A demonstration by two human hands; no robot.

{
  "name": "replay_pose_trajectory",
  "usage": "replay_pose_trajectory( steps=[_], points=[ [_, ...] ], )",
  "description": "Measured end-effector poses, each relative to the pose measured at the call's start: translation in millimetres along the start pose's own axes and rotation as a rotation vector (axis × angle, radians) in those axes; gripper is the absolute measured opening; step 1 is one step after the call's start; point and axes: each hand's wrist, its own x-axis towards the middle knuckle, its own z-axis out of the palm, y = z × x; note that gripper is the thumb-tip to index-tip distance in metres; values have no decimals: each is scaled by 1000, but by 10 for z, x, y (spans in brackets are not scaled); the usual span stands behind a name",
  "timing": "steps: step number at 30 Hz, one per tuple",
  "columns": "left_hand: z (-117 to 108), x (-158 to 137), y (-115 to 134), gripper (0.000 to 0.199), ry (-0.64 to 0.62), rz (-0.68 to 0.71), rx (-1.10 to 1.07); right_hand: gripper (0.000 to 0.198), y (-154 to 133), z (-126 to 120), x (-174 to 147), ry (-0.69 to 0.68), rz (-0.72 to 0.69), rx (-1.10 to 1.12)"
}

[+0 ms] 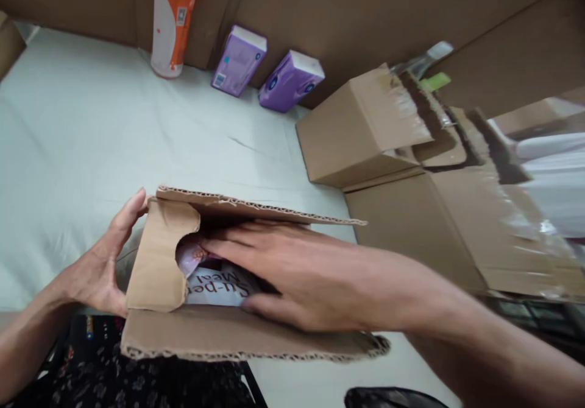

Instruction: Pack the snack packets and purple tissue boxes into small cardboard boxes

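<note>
In the head view, an open cardboard box (155, 256) is tilted in front of me, its two long flaps standing up. My left hand (103, 265) holds its left end, thumb and fingers spread across the two corners. Reaching into the box, my right hand (283, 268) has its fingers stretched out over the contents, and the thumb is apart from them. Under it lies a white packet (212, 289) printed with upside-down "Su-per Meal" lettering. A pinkish plastic packet (189, 256) shows by the fingertips. The right hand hides the rest of the inside.
Along the back cardboard wall stand an orange and white bottle (171, 30) and two purple tissue packs (240, 61). Open cardboard boxes (347, 134) fill the right side, with a clear bottle (427, 58) sticking up. A pale sheet (91, 128) covers the table.
</note>
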Motion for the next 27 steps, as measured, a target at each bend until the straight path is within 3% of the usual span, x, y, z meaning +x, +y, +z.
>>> replay_pose_trajectory(
  steps=[5,10,15,19,24,27],
  points=[
    [18,-34,-51,136,-38,7,-15,55,-59,122,81,26,21,-85],
    [25,-17,-88,128,-28,52,-3,29,-26,450,307,4,43,-241],
    [22,48,-41,125,-82,84,67,23,-16,263,181,-22,46,-162],
    [49,55,-25,130,-83,51,68,53,-35,164,-16,-15,18,-71],
    [82,55,-52,130,-68,72,62,22,32,517,81,26,69,-214],
    [91,53,-68,133,-65,54,53,23,33,513,81,107,45,-243]
  ],
)
